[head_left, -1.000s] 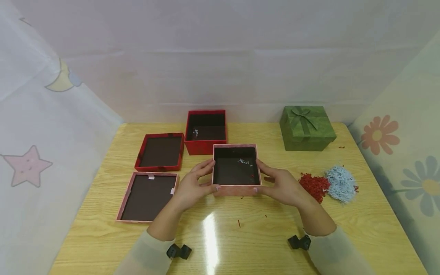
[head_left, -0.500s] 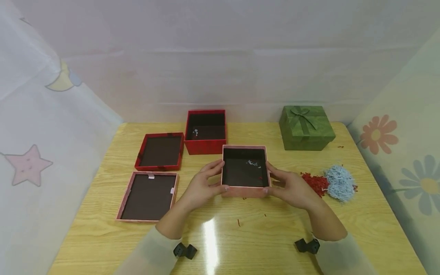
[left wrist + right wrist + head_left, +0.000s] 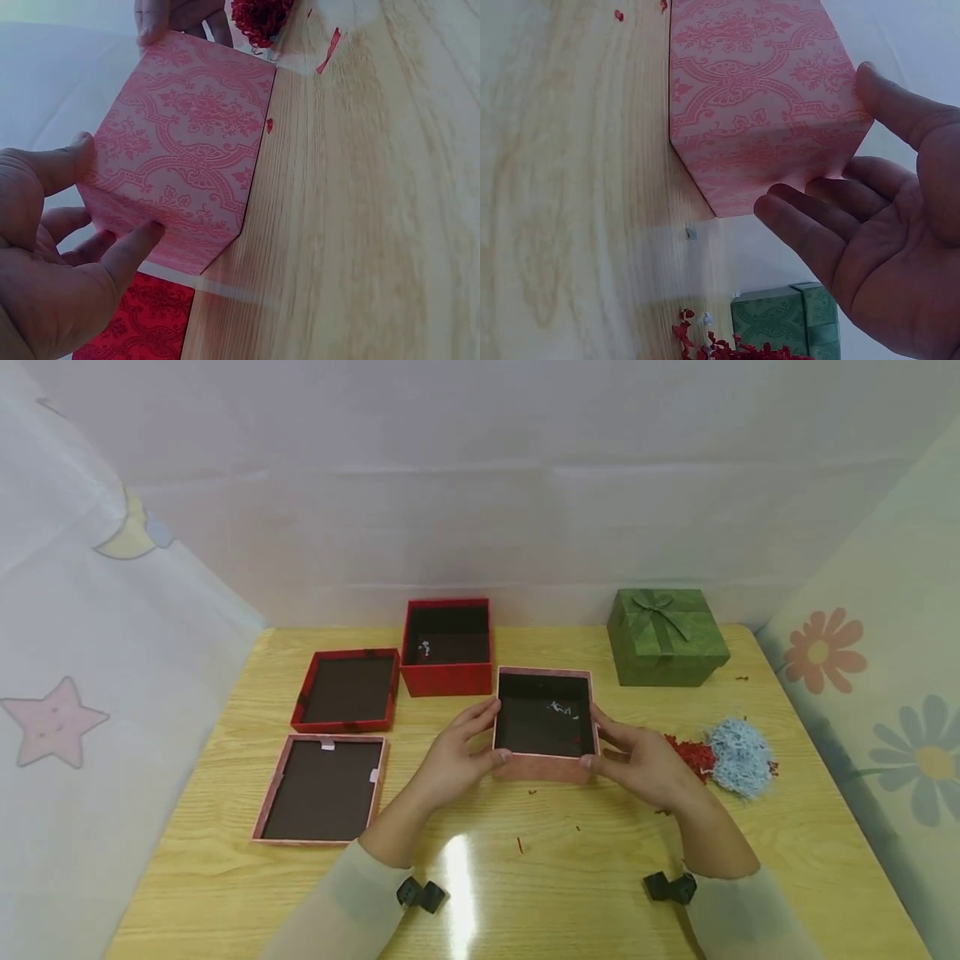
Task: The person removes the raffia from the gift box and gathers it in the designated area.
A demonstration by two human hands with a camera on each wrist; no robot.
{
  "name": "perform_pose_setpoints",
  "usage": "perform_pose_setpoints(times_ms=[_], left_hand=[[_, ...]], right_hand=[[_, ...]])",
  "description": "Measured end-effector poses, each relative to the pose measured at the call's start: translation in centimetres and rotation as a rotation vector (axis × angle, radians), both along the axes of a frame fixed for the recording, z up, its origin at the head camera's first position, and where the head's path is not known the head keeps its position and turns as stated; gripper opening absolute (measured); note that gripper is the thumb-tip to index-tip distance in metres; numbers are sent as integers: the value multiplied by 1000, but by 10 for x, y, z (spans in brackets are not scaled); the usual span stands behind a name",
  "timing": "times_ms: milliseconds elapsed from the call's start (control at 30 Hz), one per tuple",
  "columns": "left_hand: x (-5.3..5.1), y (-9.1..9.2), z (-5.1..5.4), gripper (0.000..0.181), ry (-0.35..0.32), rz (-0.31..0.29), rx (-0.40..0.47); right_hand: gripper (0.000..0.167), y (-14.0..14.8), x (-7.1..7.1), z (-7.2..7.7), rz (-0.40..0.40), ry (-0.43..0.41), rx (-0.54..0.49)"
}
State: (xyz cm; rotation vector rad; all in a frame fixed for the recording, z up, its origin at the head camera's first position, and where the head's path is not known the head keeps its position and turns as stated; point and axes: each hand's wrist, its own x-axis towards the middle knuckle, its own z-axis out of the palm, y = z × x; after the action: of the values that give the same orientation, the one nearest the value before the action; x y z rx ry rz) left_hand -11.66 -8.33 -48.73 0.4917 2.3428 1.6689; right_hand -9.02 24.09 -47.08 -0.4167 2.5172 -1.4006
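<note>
Standing mouth-up, apparently on the bench (image 3: 540, 902), the pink box (image 3: 543, 768) lies to the right of the red box (image 3: 446, 680) and nearer the person. Grip: left hand (image 3: 459, 762) and right hand (image 3: 643, 764) clamped on the pink box, thumbs at its near corners, fingers along the side walls. Judged handling: light, stiff card, little slip, corners liable to dent; best held by both side walls. Change over one second: the pink box has shifted rightward, no longer overlapping the red box's right edge.
</note>
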Motion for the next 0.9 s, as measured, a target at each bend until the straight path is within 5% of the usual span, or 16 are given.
perform_pose_setpoints(times_ms=[467, 900], left_hand=[[-15, 22, -1, 75, 41, 30, -64], [-38, 42, -6, 74, 7, 59, -28]], right_hand=[[79, 6, -19, 6, -63, -41, 63], [75, 11, -47, 7, -97, -166, -113]])
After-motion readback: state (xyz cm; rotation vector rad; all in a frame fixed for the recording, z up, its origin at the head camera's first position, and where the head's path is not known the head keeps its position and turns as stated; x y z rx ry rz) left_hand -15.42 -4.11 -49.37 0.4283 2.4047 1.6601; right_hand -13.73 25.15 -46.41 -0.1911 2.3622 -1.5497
